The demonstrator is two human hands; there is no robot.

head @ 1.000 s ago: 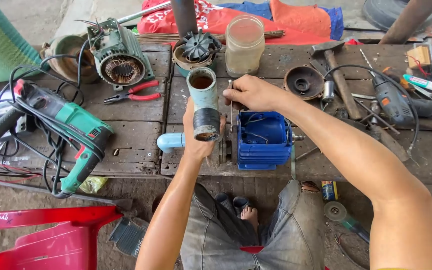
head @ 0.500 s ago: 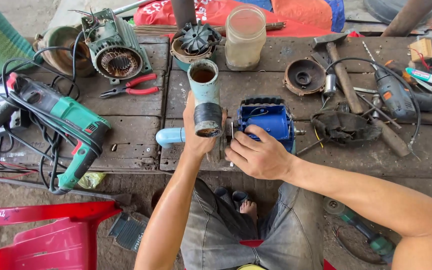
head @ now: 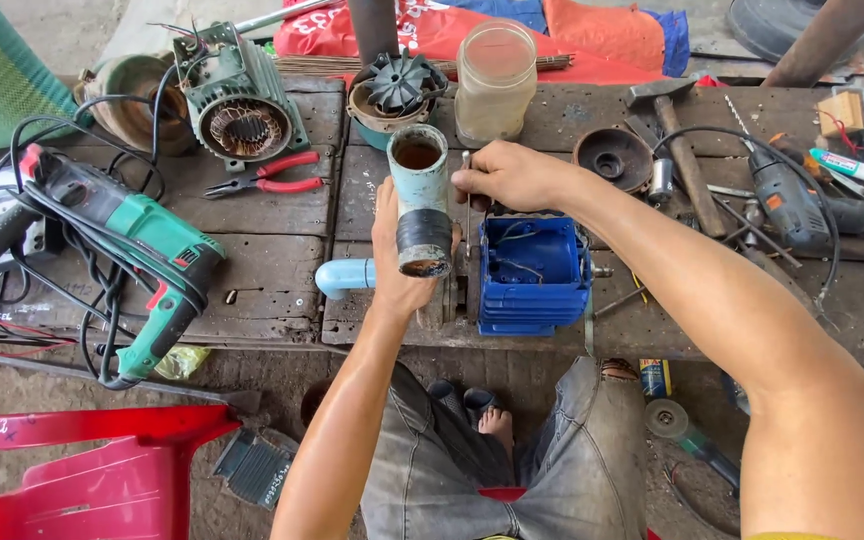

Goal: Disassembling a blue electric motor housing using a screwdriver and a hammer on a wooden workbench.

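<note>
Blue pump motor (head: 535, 275) at frame centre on wooden bench (head: 252, 290), left hand (head: 399, 262) grip wrapped around pale pipe elbow (head: 420, 200), right hand (head: 512, 175) grip pinching thin screwdriver (head: 467, 200), green hammer drill (head: 137, 250) at left.

Workbench (head: 252, 290) is rough, weathered wood. Blue pump motor housing (head: 535, 275) looks like glossy painted metal, the pale blue pipe (head: 419, 165) is matt plastic, and the hammer drill (head: 142, 250) has a smooth green plastic shell.
</note>
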